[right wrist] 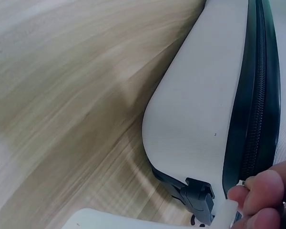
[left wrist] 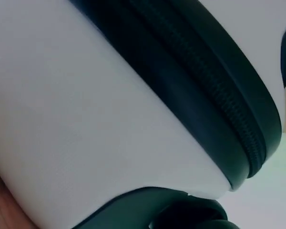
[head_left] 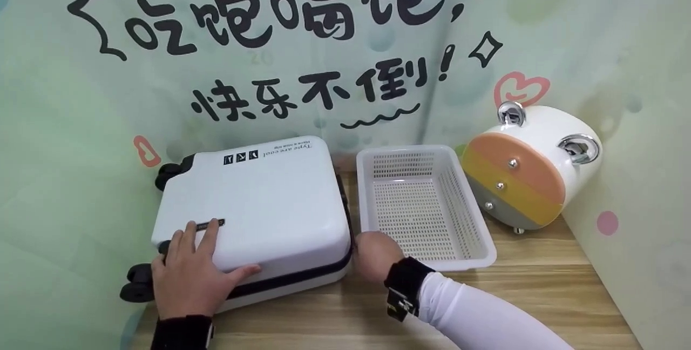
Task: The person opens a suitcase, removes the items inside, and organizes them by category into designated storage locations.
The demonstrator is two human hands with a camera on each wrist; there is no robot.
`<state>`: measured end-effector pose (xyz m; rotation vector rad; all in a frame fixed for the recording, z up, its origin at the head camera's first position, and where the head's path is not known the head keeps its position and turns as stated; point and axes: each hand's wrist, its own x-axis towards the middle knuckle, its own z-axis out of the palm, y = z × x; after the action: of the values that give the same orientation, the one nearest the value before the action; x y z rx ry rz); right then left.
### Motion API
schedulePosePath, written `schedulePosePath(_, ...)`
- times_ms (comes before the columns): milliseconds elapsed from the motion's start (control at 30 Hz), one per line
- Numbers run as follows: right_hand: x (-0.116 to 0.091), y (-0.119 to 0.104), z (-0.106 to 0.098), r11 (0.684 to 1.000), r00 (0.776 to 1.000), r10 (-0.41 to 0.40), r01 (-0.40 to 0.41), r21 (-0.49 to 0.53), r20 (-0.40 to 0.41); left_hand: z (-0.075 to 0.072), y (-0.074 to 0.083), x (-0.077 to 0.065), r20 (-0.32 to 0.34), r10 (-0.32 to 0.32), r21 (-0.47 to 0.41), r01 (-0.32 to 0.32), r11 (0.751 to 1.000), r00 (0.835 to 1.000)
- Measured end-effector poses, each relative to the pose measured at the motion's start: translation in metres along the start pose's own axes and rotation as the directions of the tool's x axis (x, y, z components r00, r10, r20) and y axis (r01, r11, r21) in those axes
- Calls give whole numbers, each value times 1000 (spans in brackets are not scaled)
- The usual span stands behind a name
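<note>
white suitcase [head_left: 270, 199] flat, long axis crosswise, wheels [head_left: 138, 281] leftward, left hand [head_left: 190, 280] spread atop, right hand [head_left: 378, 255] curled, grip unclear

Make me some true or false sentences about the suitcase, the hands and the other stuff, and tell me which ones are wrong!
1. The left hand rests on the white suitcase. True.
2. The suitcase stands upright on its wheels. False: it lies flat, with the wheels sticking out at the left of the head view.
3. The white plastic basket sits between the suitcase and the white rounded object with the striped front. True.
4. The band along the suitcase's zipper is red. False: it is black.
5. The right hand touches the striped front. False: it is at the suitcase's edge, near the basket.
6. There is black writing on the backdrop. True.
</note>
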<state>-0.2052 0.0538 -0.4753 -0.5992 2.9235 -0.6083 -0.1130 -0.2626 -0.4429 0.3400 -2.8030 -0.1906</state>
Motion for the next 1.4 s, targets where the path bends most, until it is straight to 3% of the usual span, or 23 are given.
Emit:
schedulePosePath(300,4,-1,3,998,998,-2,-2,-68,-55,1,12,-1,46,-83,14,83,996,995)
schedulePosePath(533,-3,-8,4,999,999,-15,12,-52,-47,-1,17,-2,42,-107,6,107,994,993)
schedulePosePath(933,-1,-20,11,998,995,-66,65,-20,-71,2,45,-6,111,-189,16,189,982,976)
schedulePosePath(1067,2,-19,12,998,995,-56,54,-28,-84,-7,43,-7,166,-168,-2,170,985,972)
schedulePosePath(1167,4,-17,12,998,996,-53,51,-23,-75,-15,30,-6,200,-108,-36,118,992,974)
schedulePosePath(1300,5,-17,10,998,996,-58,57,-25,-72,-15,15,-8,140,-36,-72,46,996,990)
schedulePosePath(1400,5,-17,10,998,995,-61,59,-24,-83,-9,15,-11,79,-35,-53,39,998,996)
